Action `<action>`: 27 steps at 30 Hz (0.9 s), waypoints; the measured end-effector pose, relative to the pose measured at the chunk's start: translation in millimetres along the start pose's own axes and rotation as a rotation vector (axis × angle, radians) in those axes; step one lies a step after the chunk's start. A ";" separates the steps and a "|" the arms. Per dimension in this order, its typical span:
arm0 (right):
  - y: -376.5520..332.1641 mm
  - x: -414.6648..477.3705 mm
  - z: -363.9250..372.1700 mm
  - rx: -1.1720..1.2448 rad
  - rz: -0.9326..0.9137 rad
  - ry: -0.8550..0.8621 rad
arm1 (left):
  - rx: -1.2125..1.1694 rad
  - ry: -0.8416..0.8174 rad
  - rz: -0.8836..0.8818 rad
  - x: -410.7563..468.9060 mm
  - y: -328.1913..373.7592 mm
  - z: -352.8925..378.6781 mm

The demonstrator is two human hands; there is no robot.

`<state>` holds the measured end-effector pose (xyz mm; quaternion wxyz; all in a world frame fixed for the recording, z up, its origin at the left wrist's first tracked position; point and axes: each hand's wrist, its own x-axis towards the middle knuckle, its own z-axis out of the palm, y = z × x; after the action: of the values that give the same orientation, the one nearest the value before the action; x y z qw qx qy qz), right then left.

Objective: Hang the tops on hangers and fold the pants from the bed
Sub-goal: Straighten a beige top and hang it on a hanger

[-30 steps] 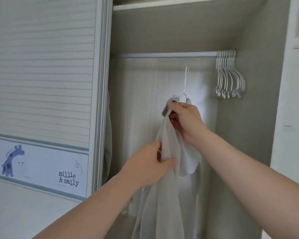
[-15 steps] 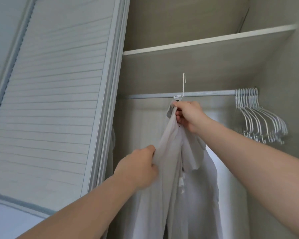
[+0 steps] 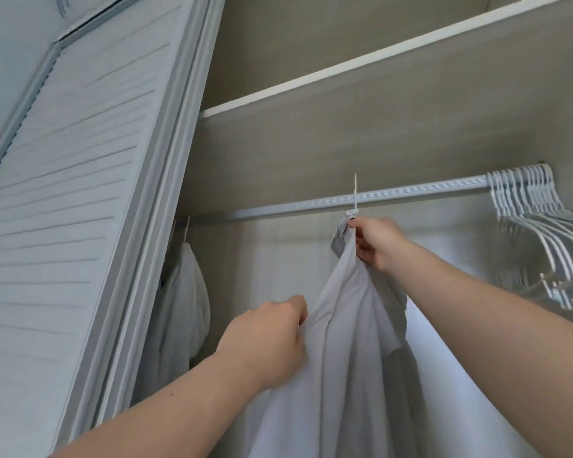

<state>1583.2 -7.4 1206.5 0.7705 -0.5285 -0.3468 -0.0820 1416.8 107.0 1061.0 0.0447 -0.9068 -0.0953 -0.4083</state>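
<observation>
A white top [image 3: 348, 342] hangs from a white hanger whose hook [image 3: 355, 193] stands across the closet rail [image 3: 411, 192]. My right hand [image 3: 376, 241] grips the hanger's neck together with the top's collar just below the rail. My left hand [image 3: 268, 338] pinches the fabric of the top's left side lower down. The hanger's body is hidden inside the top.
A bunch of several empty white hangers [image 3: 540, 219] hangs at the rail's right end. Another white garment [image 3: 186, 302] hangs at the far left behind the louvred sliding door [image 3: 70, 209]. A shelf [image 3: 361, 67] runs above the rail.
My right hand has raised the hanger with the top until its hook reaches the rail. My left hand followed upward, keeping hold of the fabric. The view tilted up.
</observation>
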 end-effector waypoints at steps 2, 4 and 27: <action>12.9 5.8 -3.0 -0.005 -0.004 -0.024 | 0.034 -0.029 0.015 3.6 2.2 9.3; 23.0 6.8 -5.0 -0.013 -0.003 -0.049 | 0.063 -0.053 0.021 5.8 2.7 17.2; 57.9 -61.3 56.2 -1.001 -0.565 -0.304 | 0.271 -0.168 -0.139 -11.5 -48.3 22.7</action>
<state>1540.9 51.6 1135.8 0.3176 -0.7206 -0.4998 -0.3607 1415.8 156.2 1037.5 0.1301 -0.9146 -0.2153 -0.3166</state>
